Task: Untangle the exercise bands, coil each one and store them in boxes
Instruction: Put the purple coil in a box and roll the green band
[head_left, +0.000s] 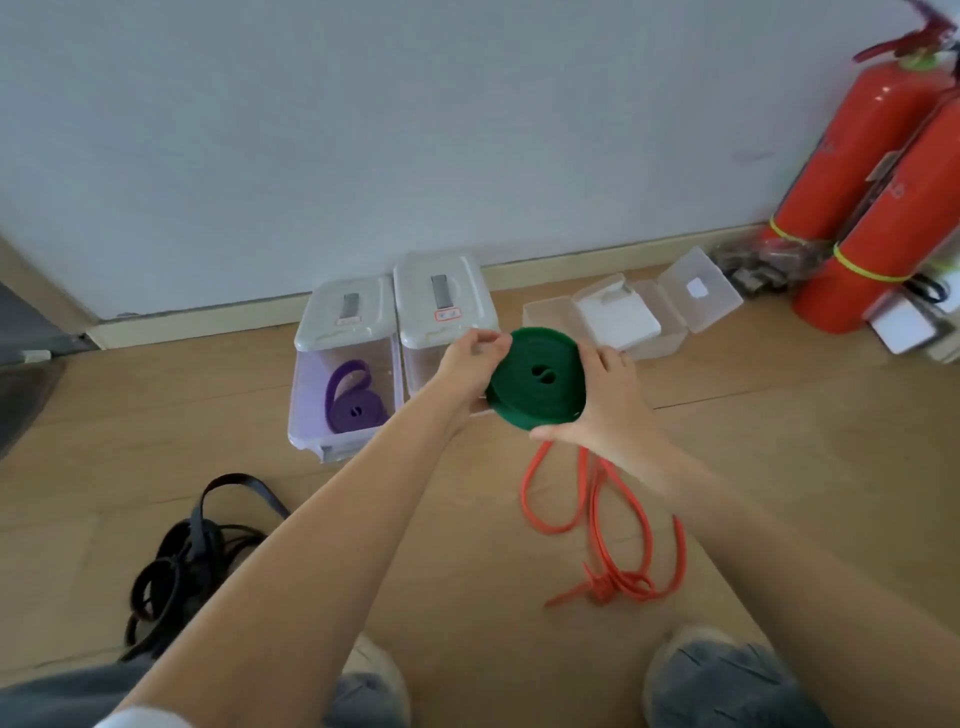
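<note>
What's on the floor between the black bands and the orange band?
In the head view, only bare wooden floor, crossed by the person's left forearm, separates the black bands from the orange band.

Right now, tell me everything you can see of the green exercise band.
The green band is a flat, matte, rubbery-looking strap wound into a tight round coil with a small S-shaped gap at its centre. It is held in the air, tilted so its flat face points toward the camera, in front of the clear boxes by the wall. The left hand pinches its upper left edge with curled fingers; the right hand cups its right and lower rim, thumb beneath. Nothing else touches it.
</note>
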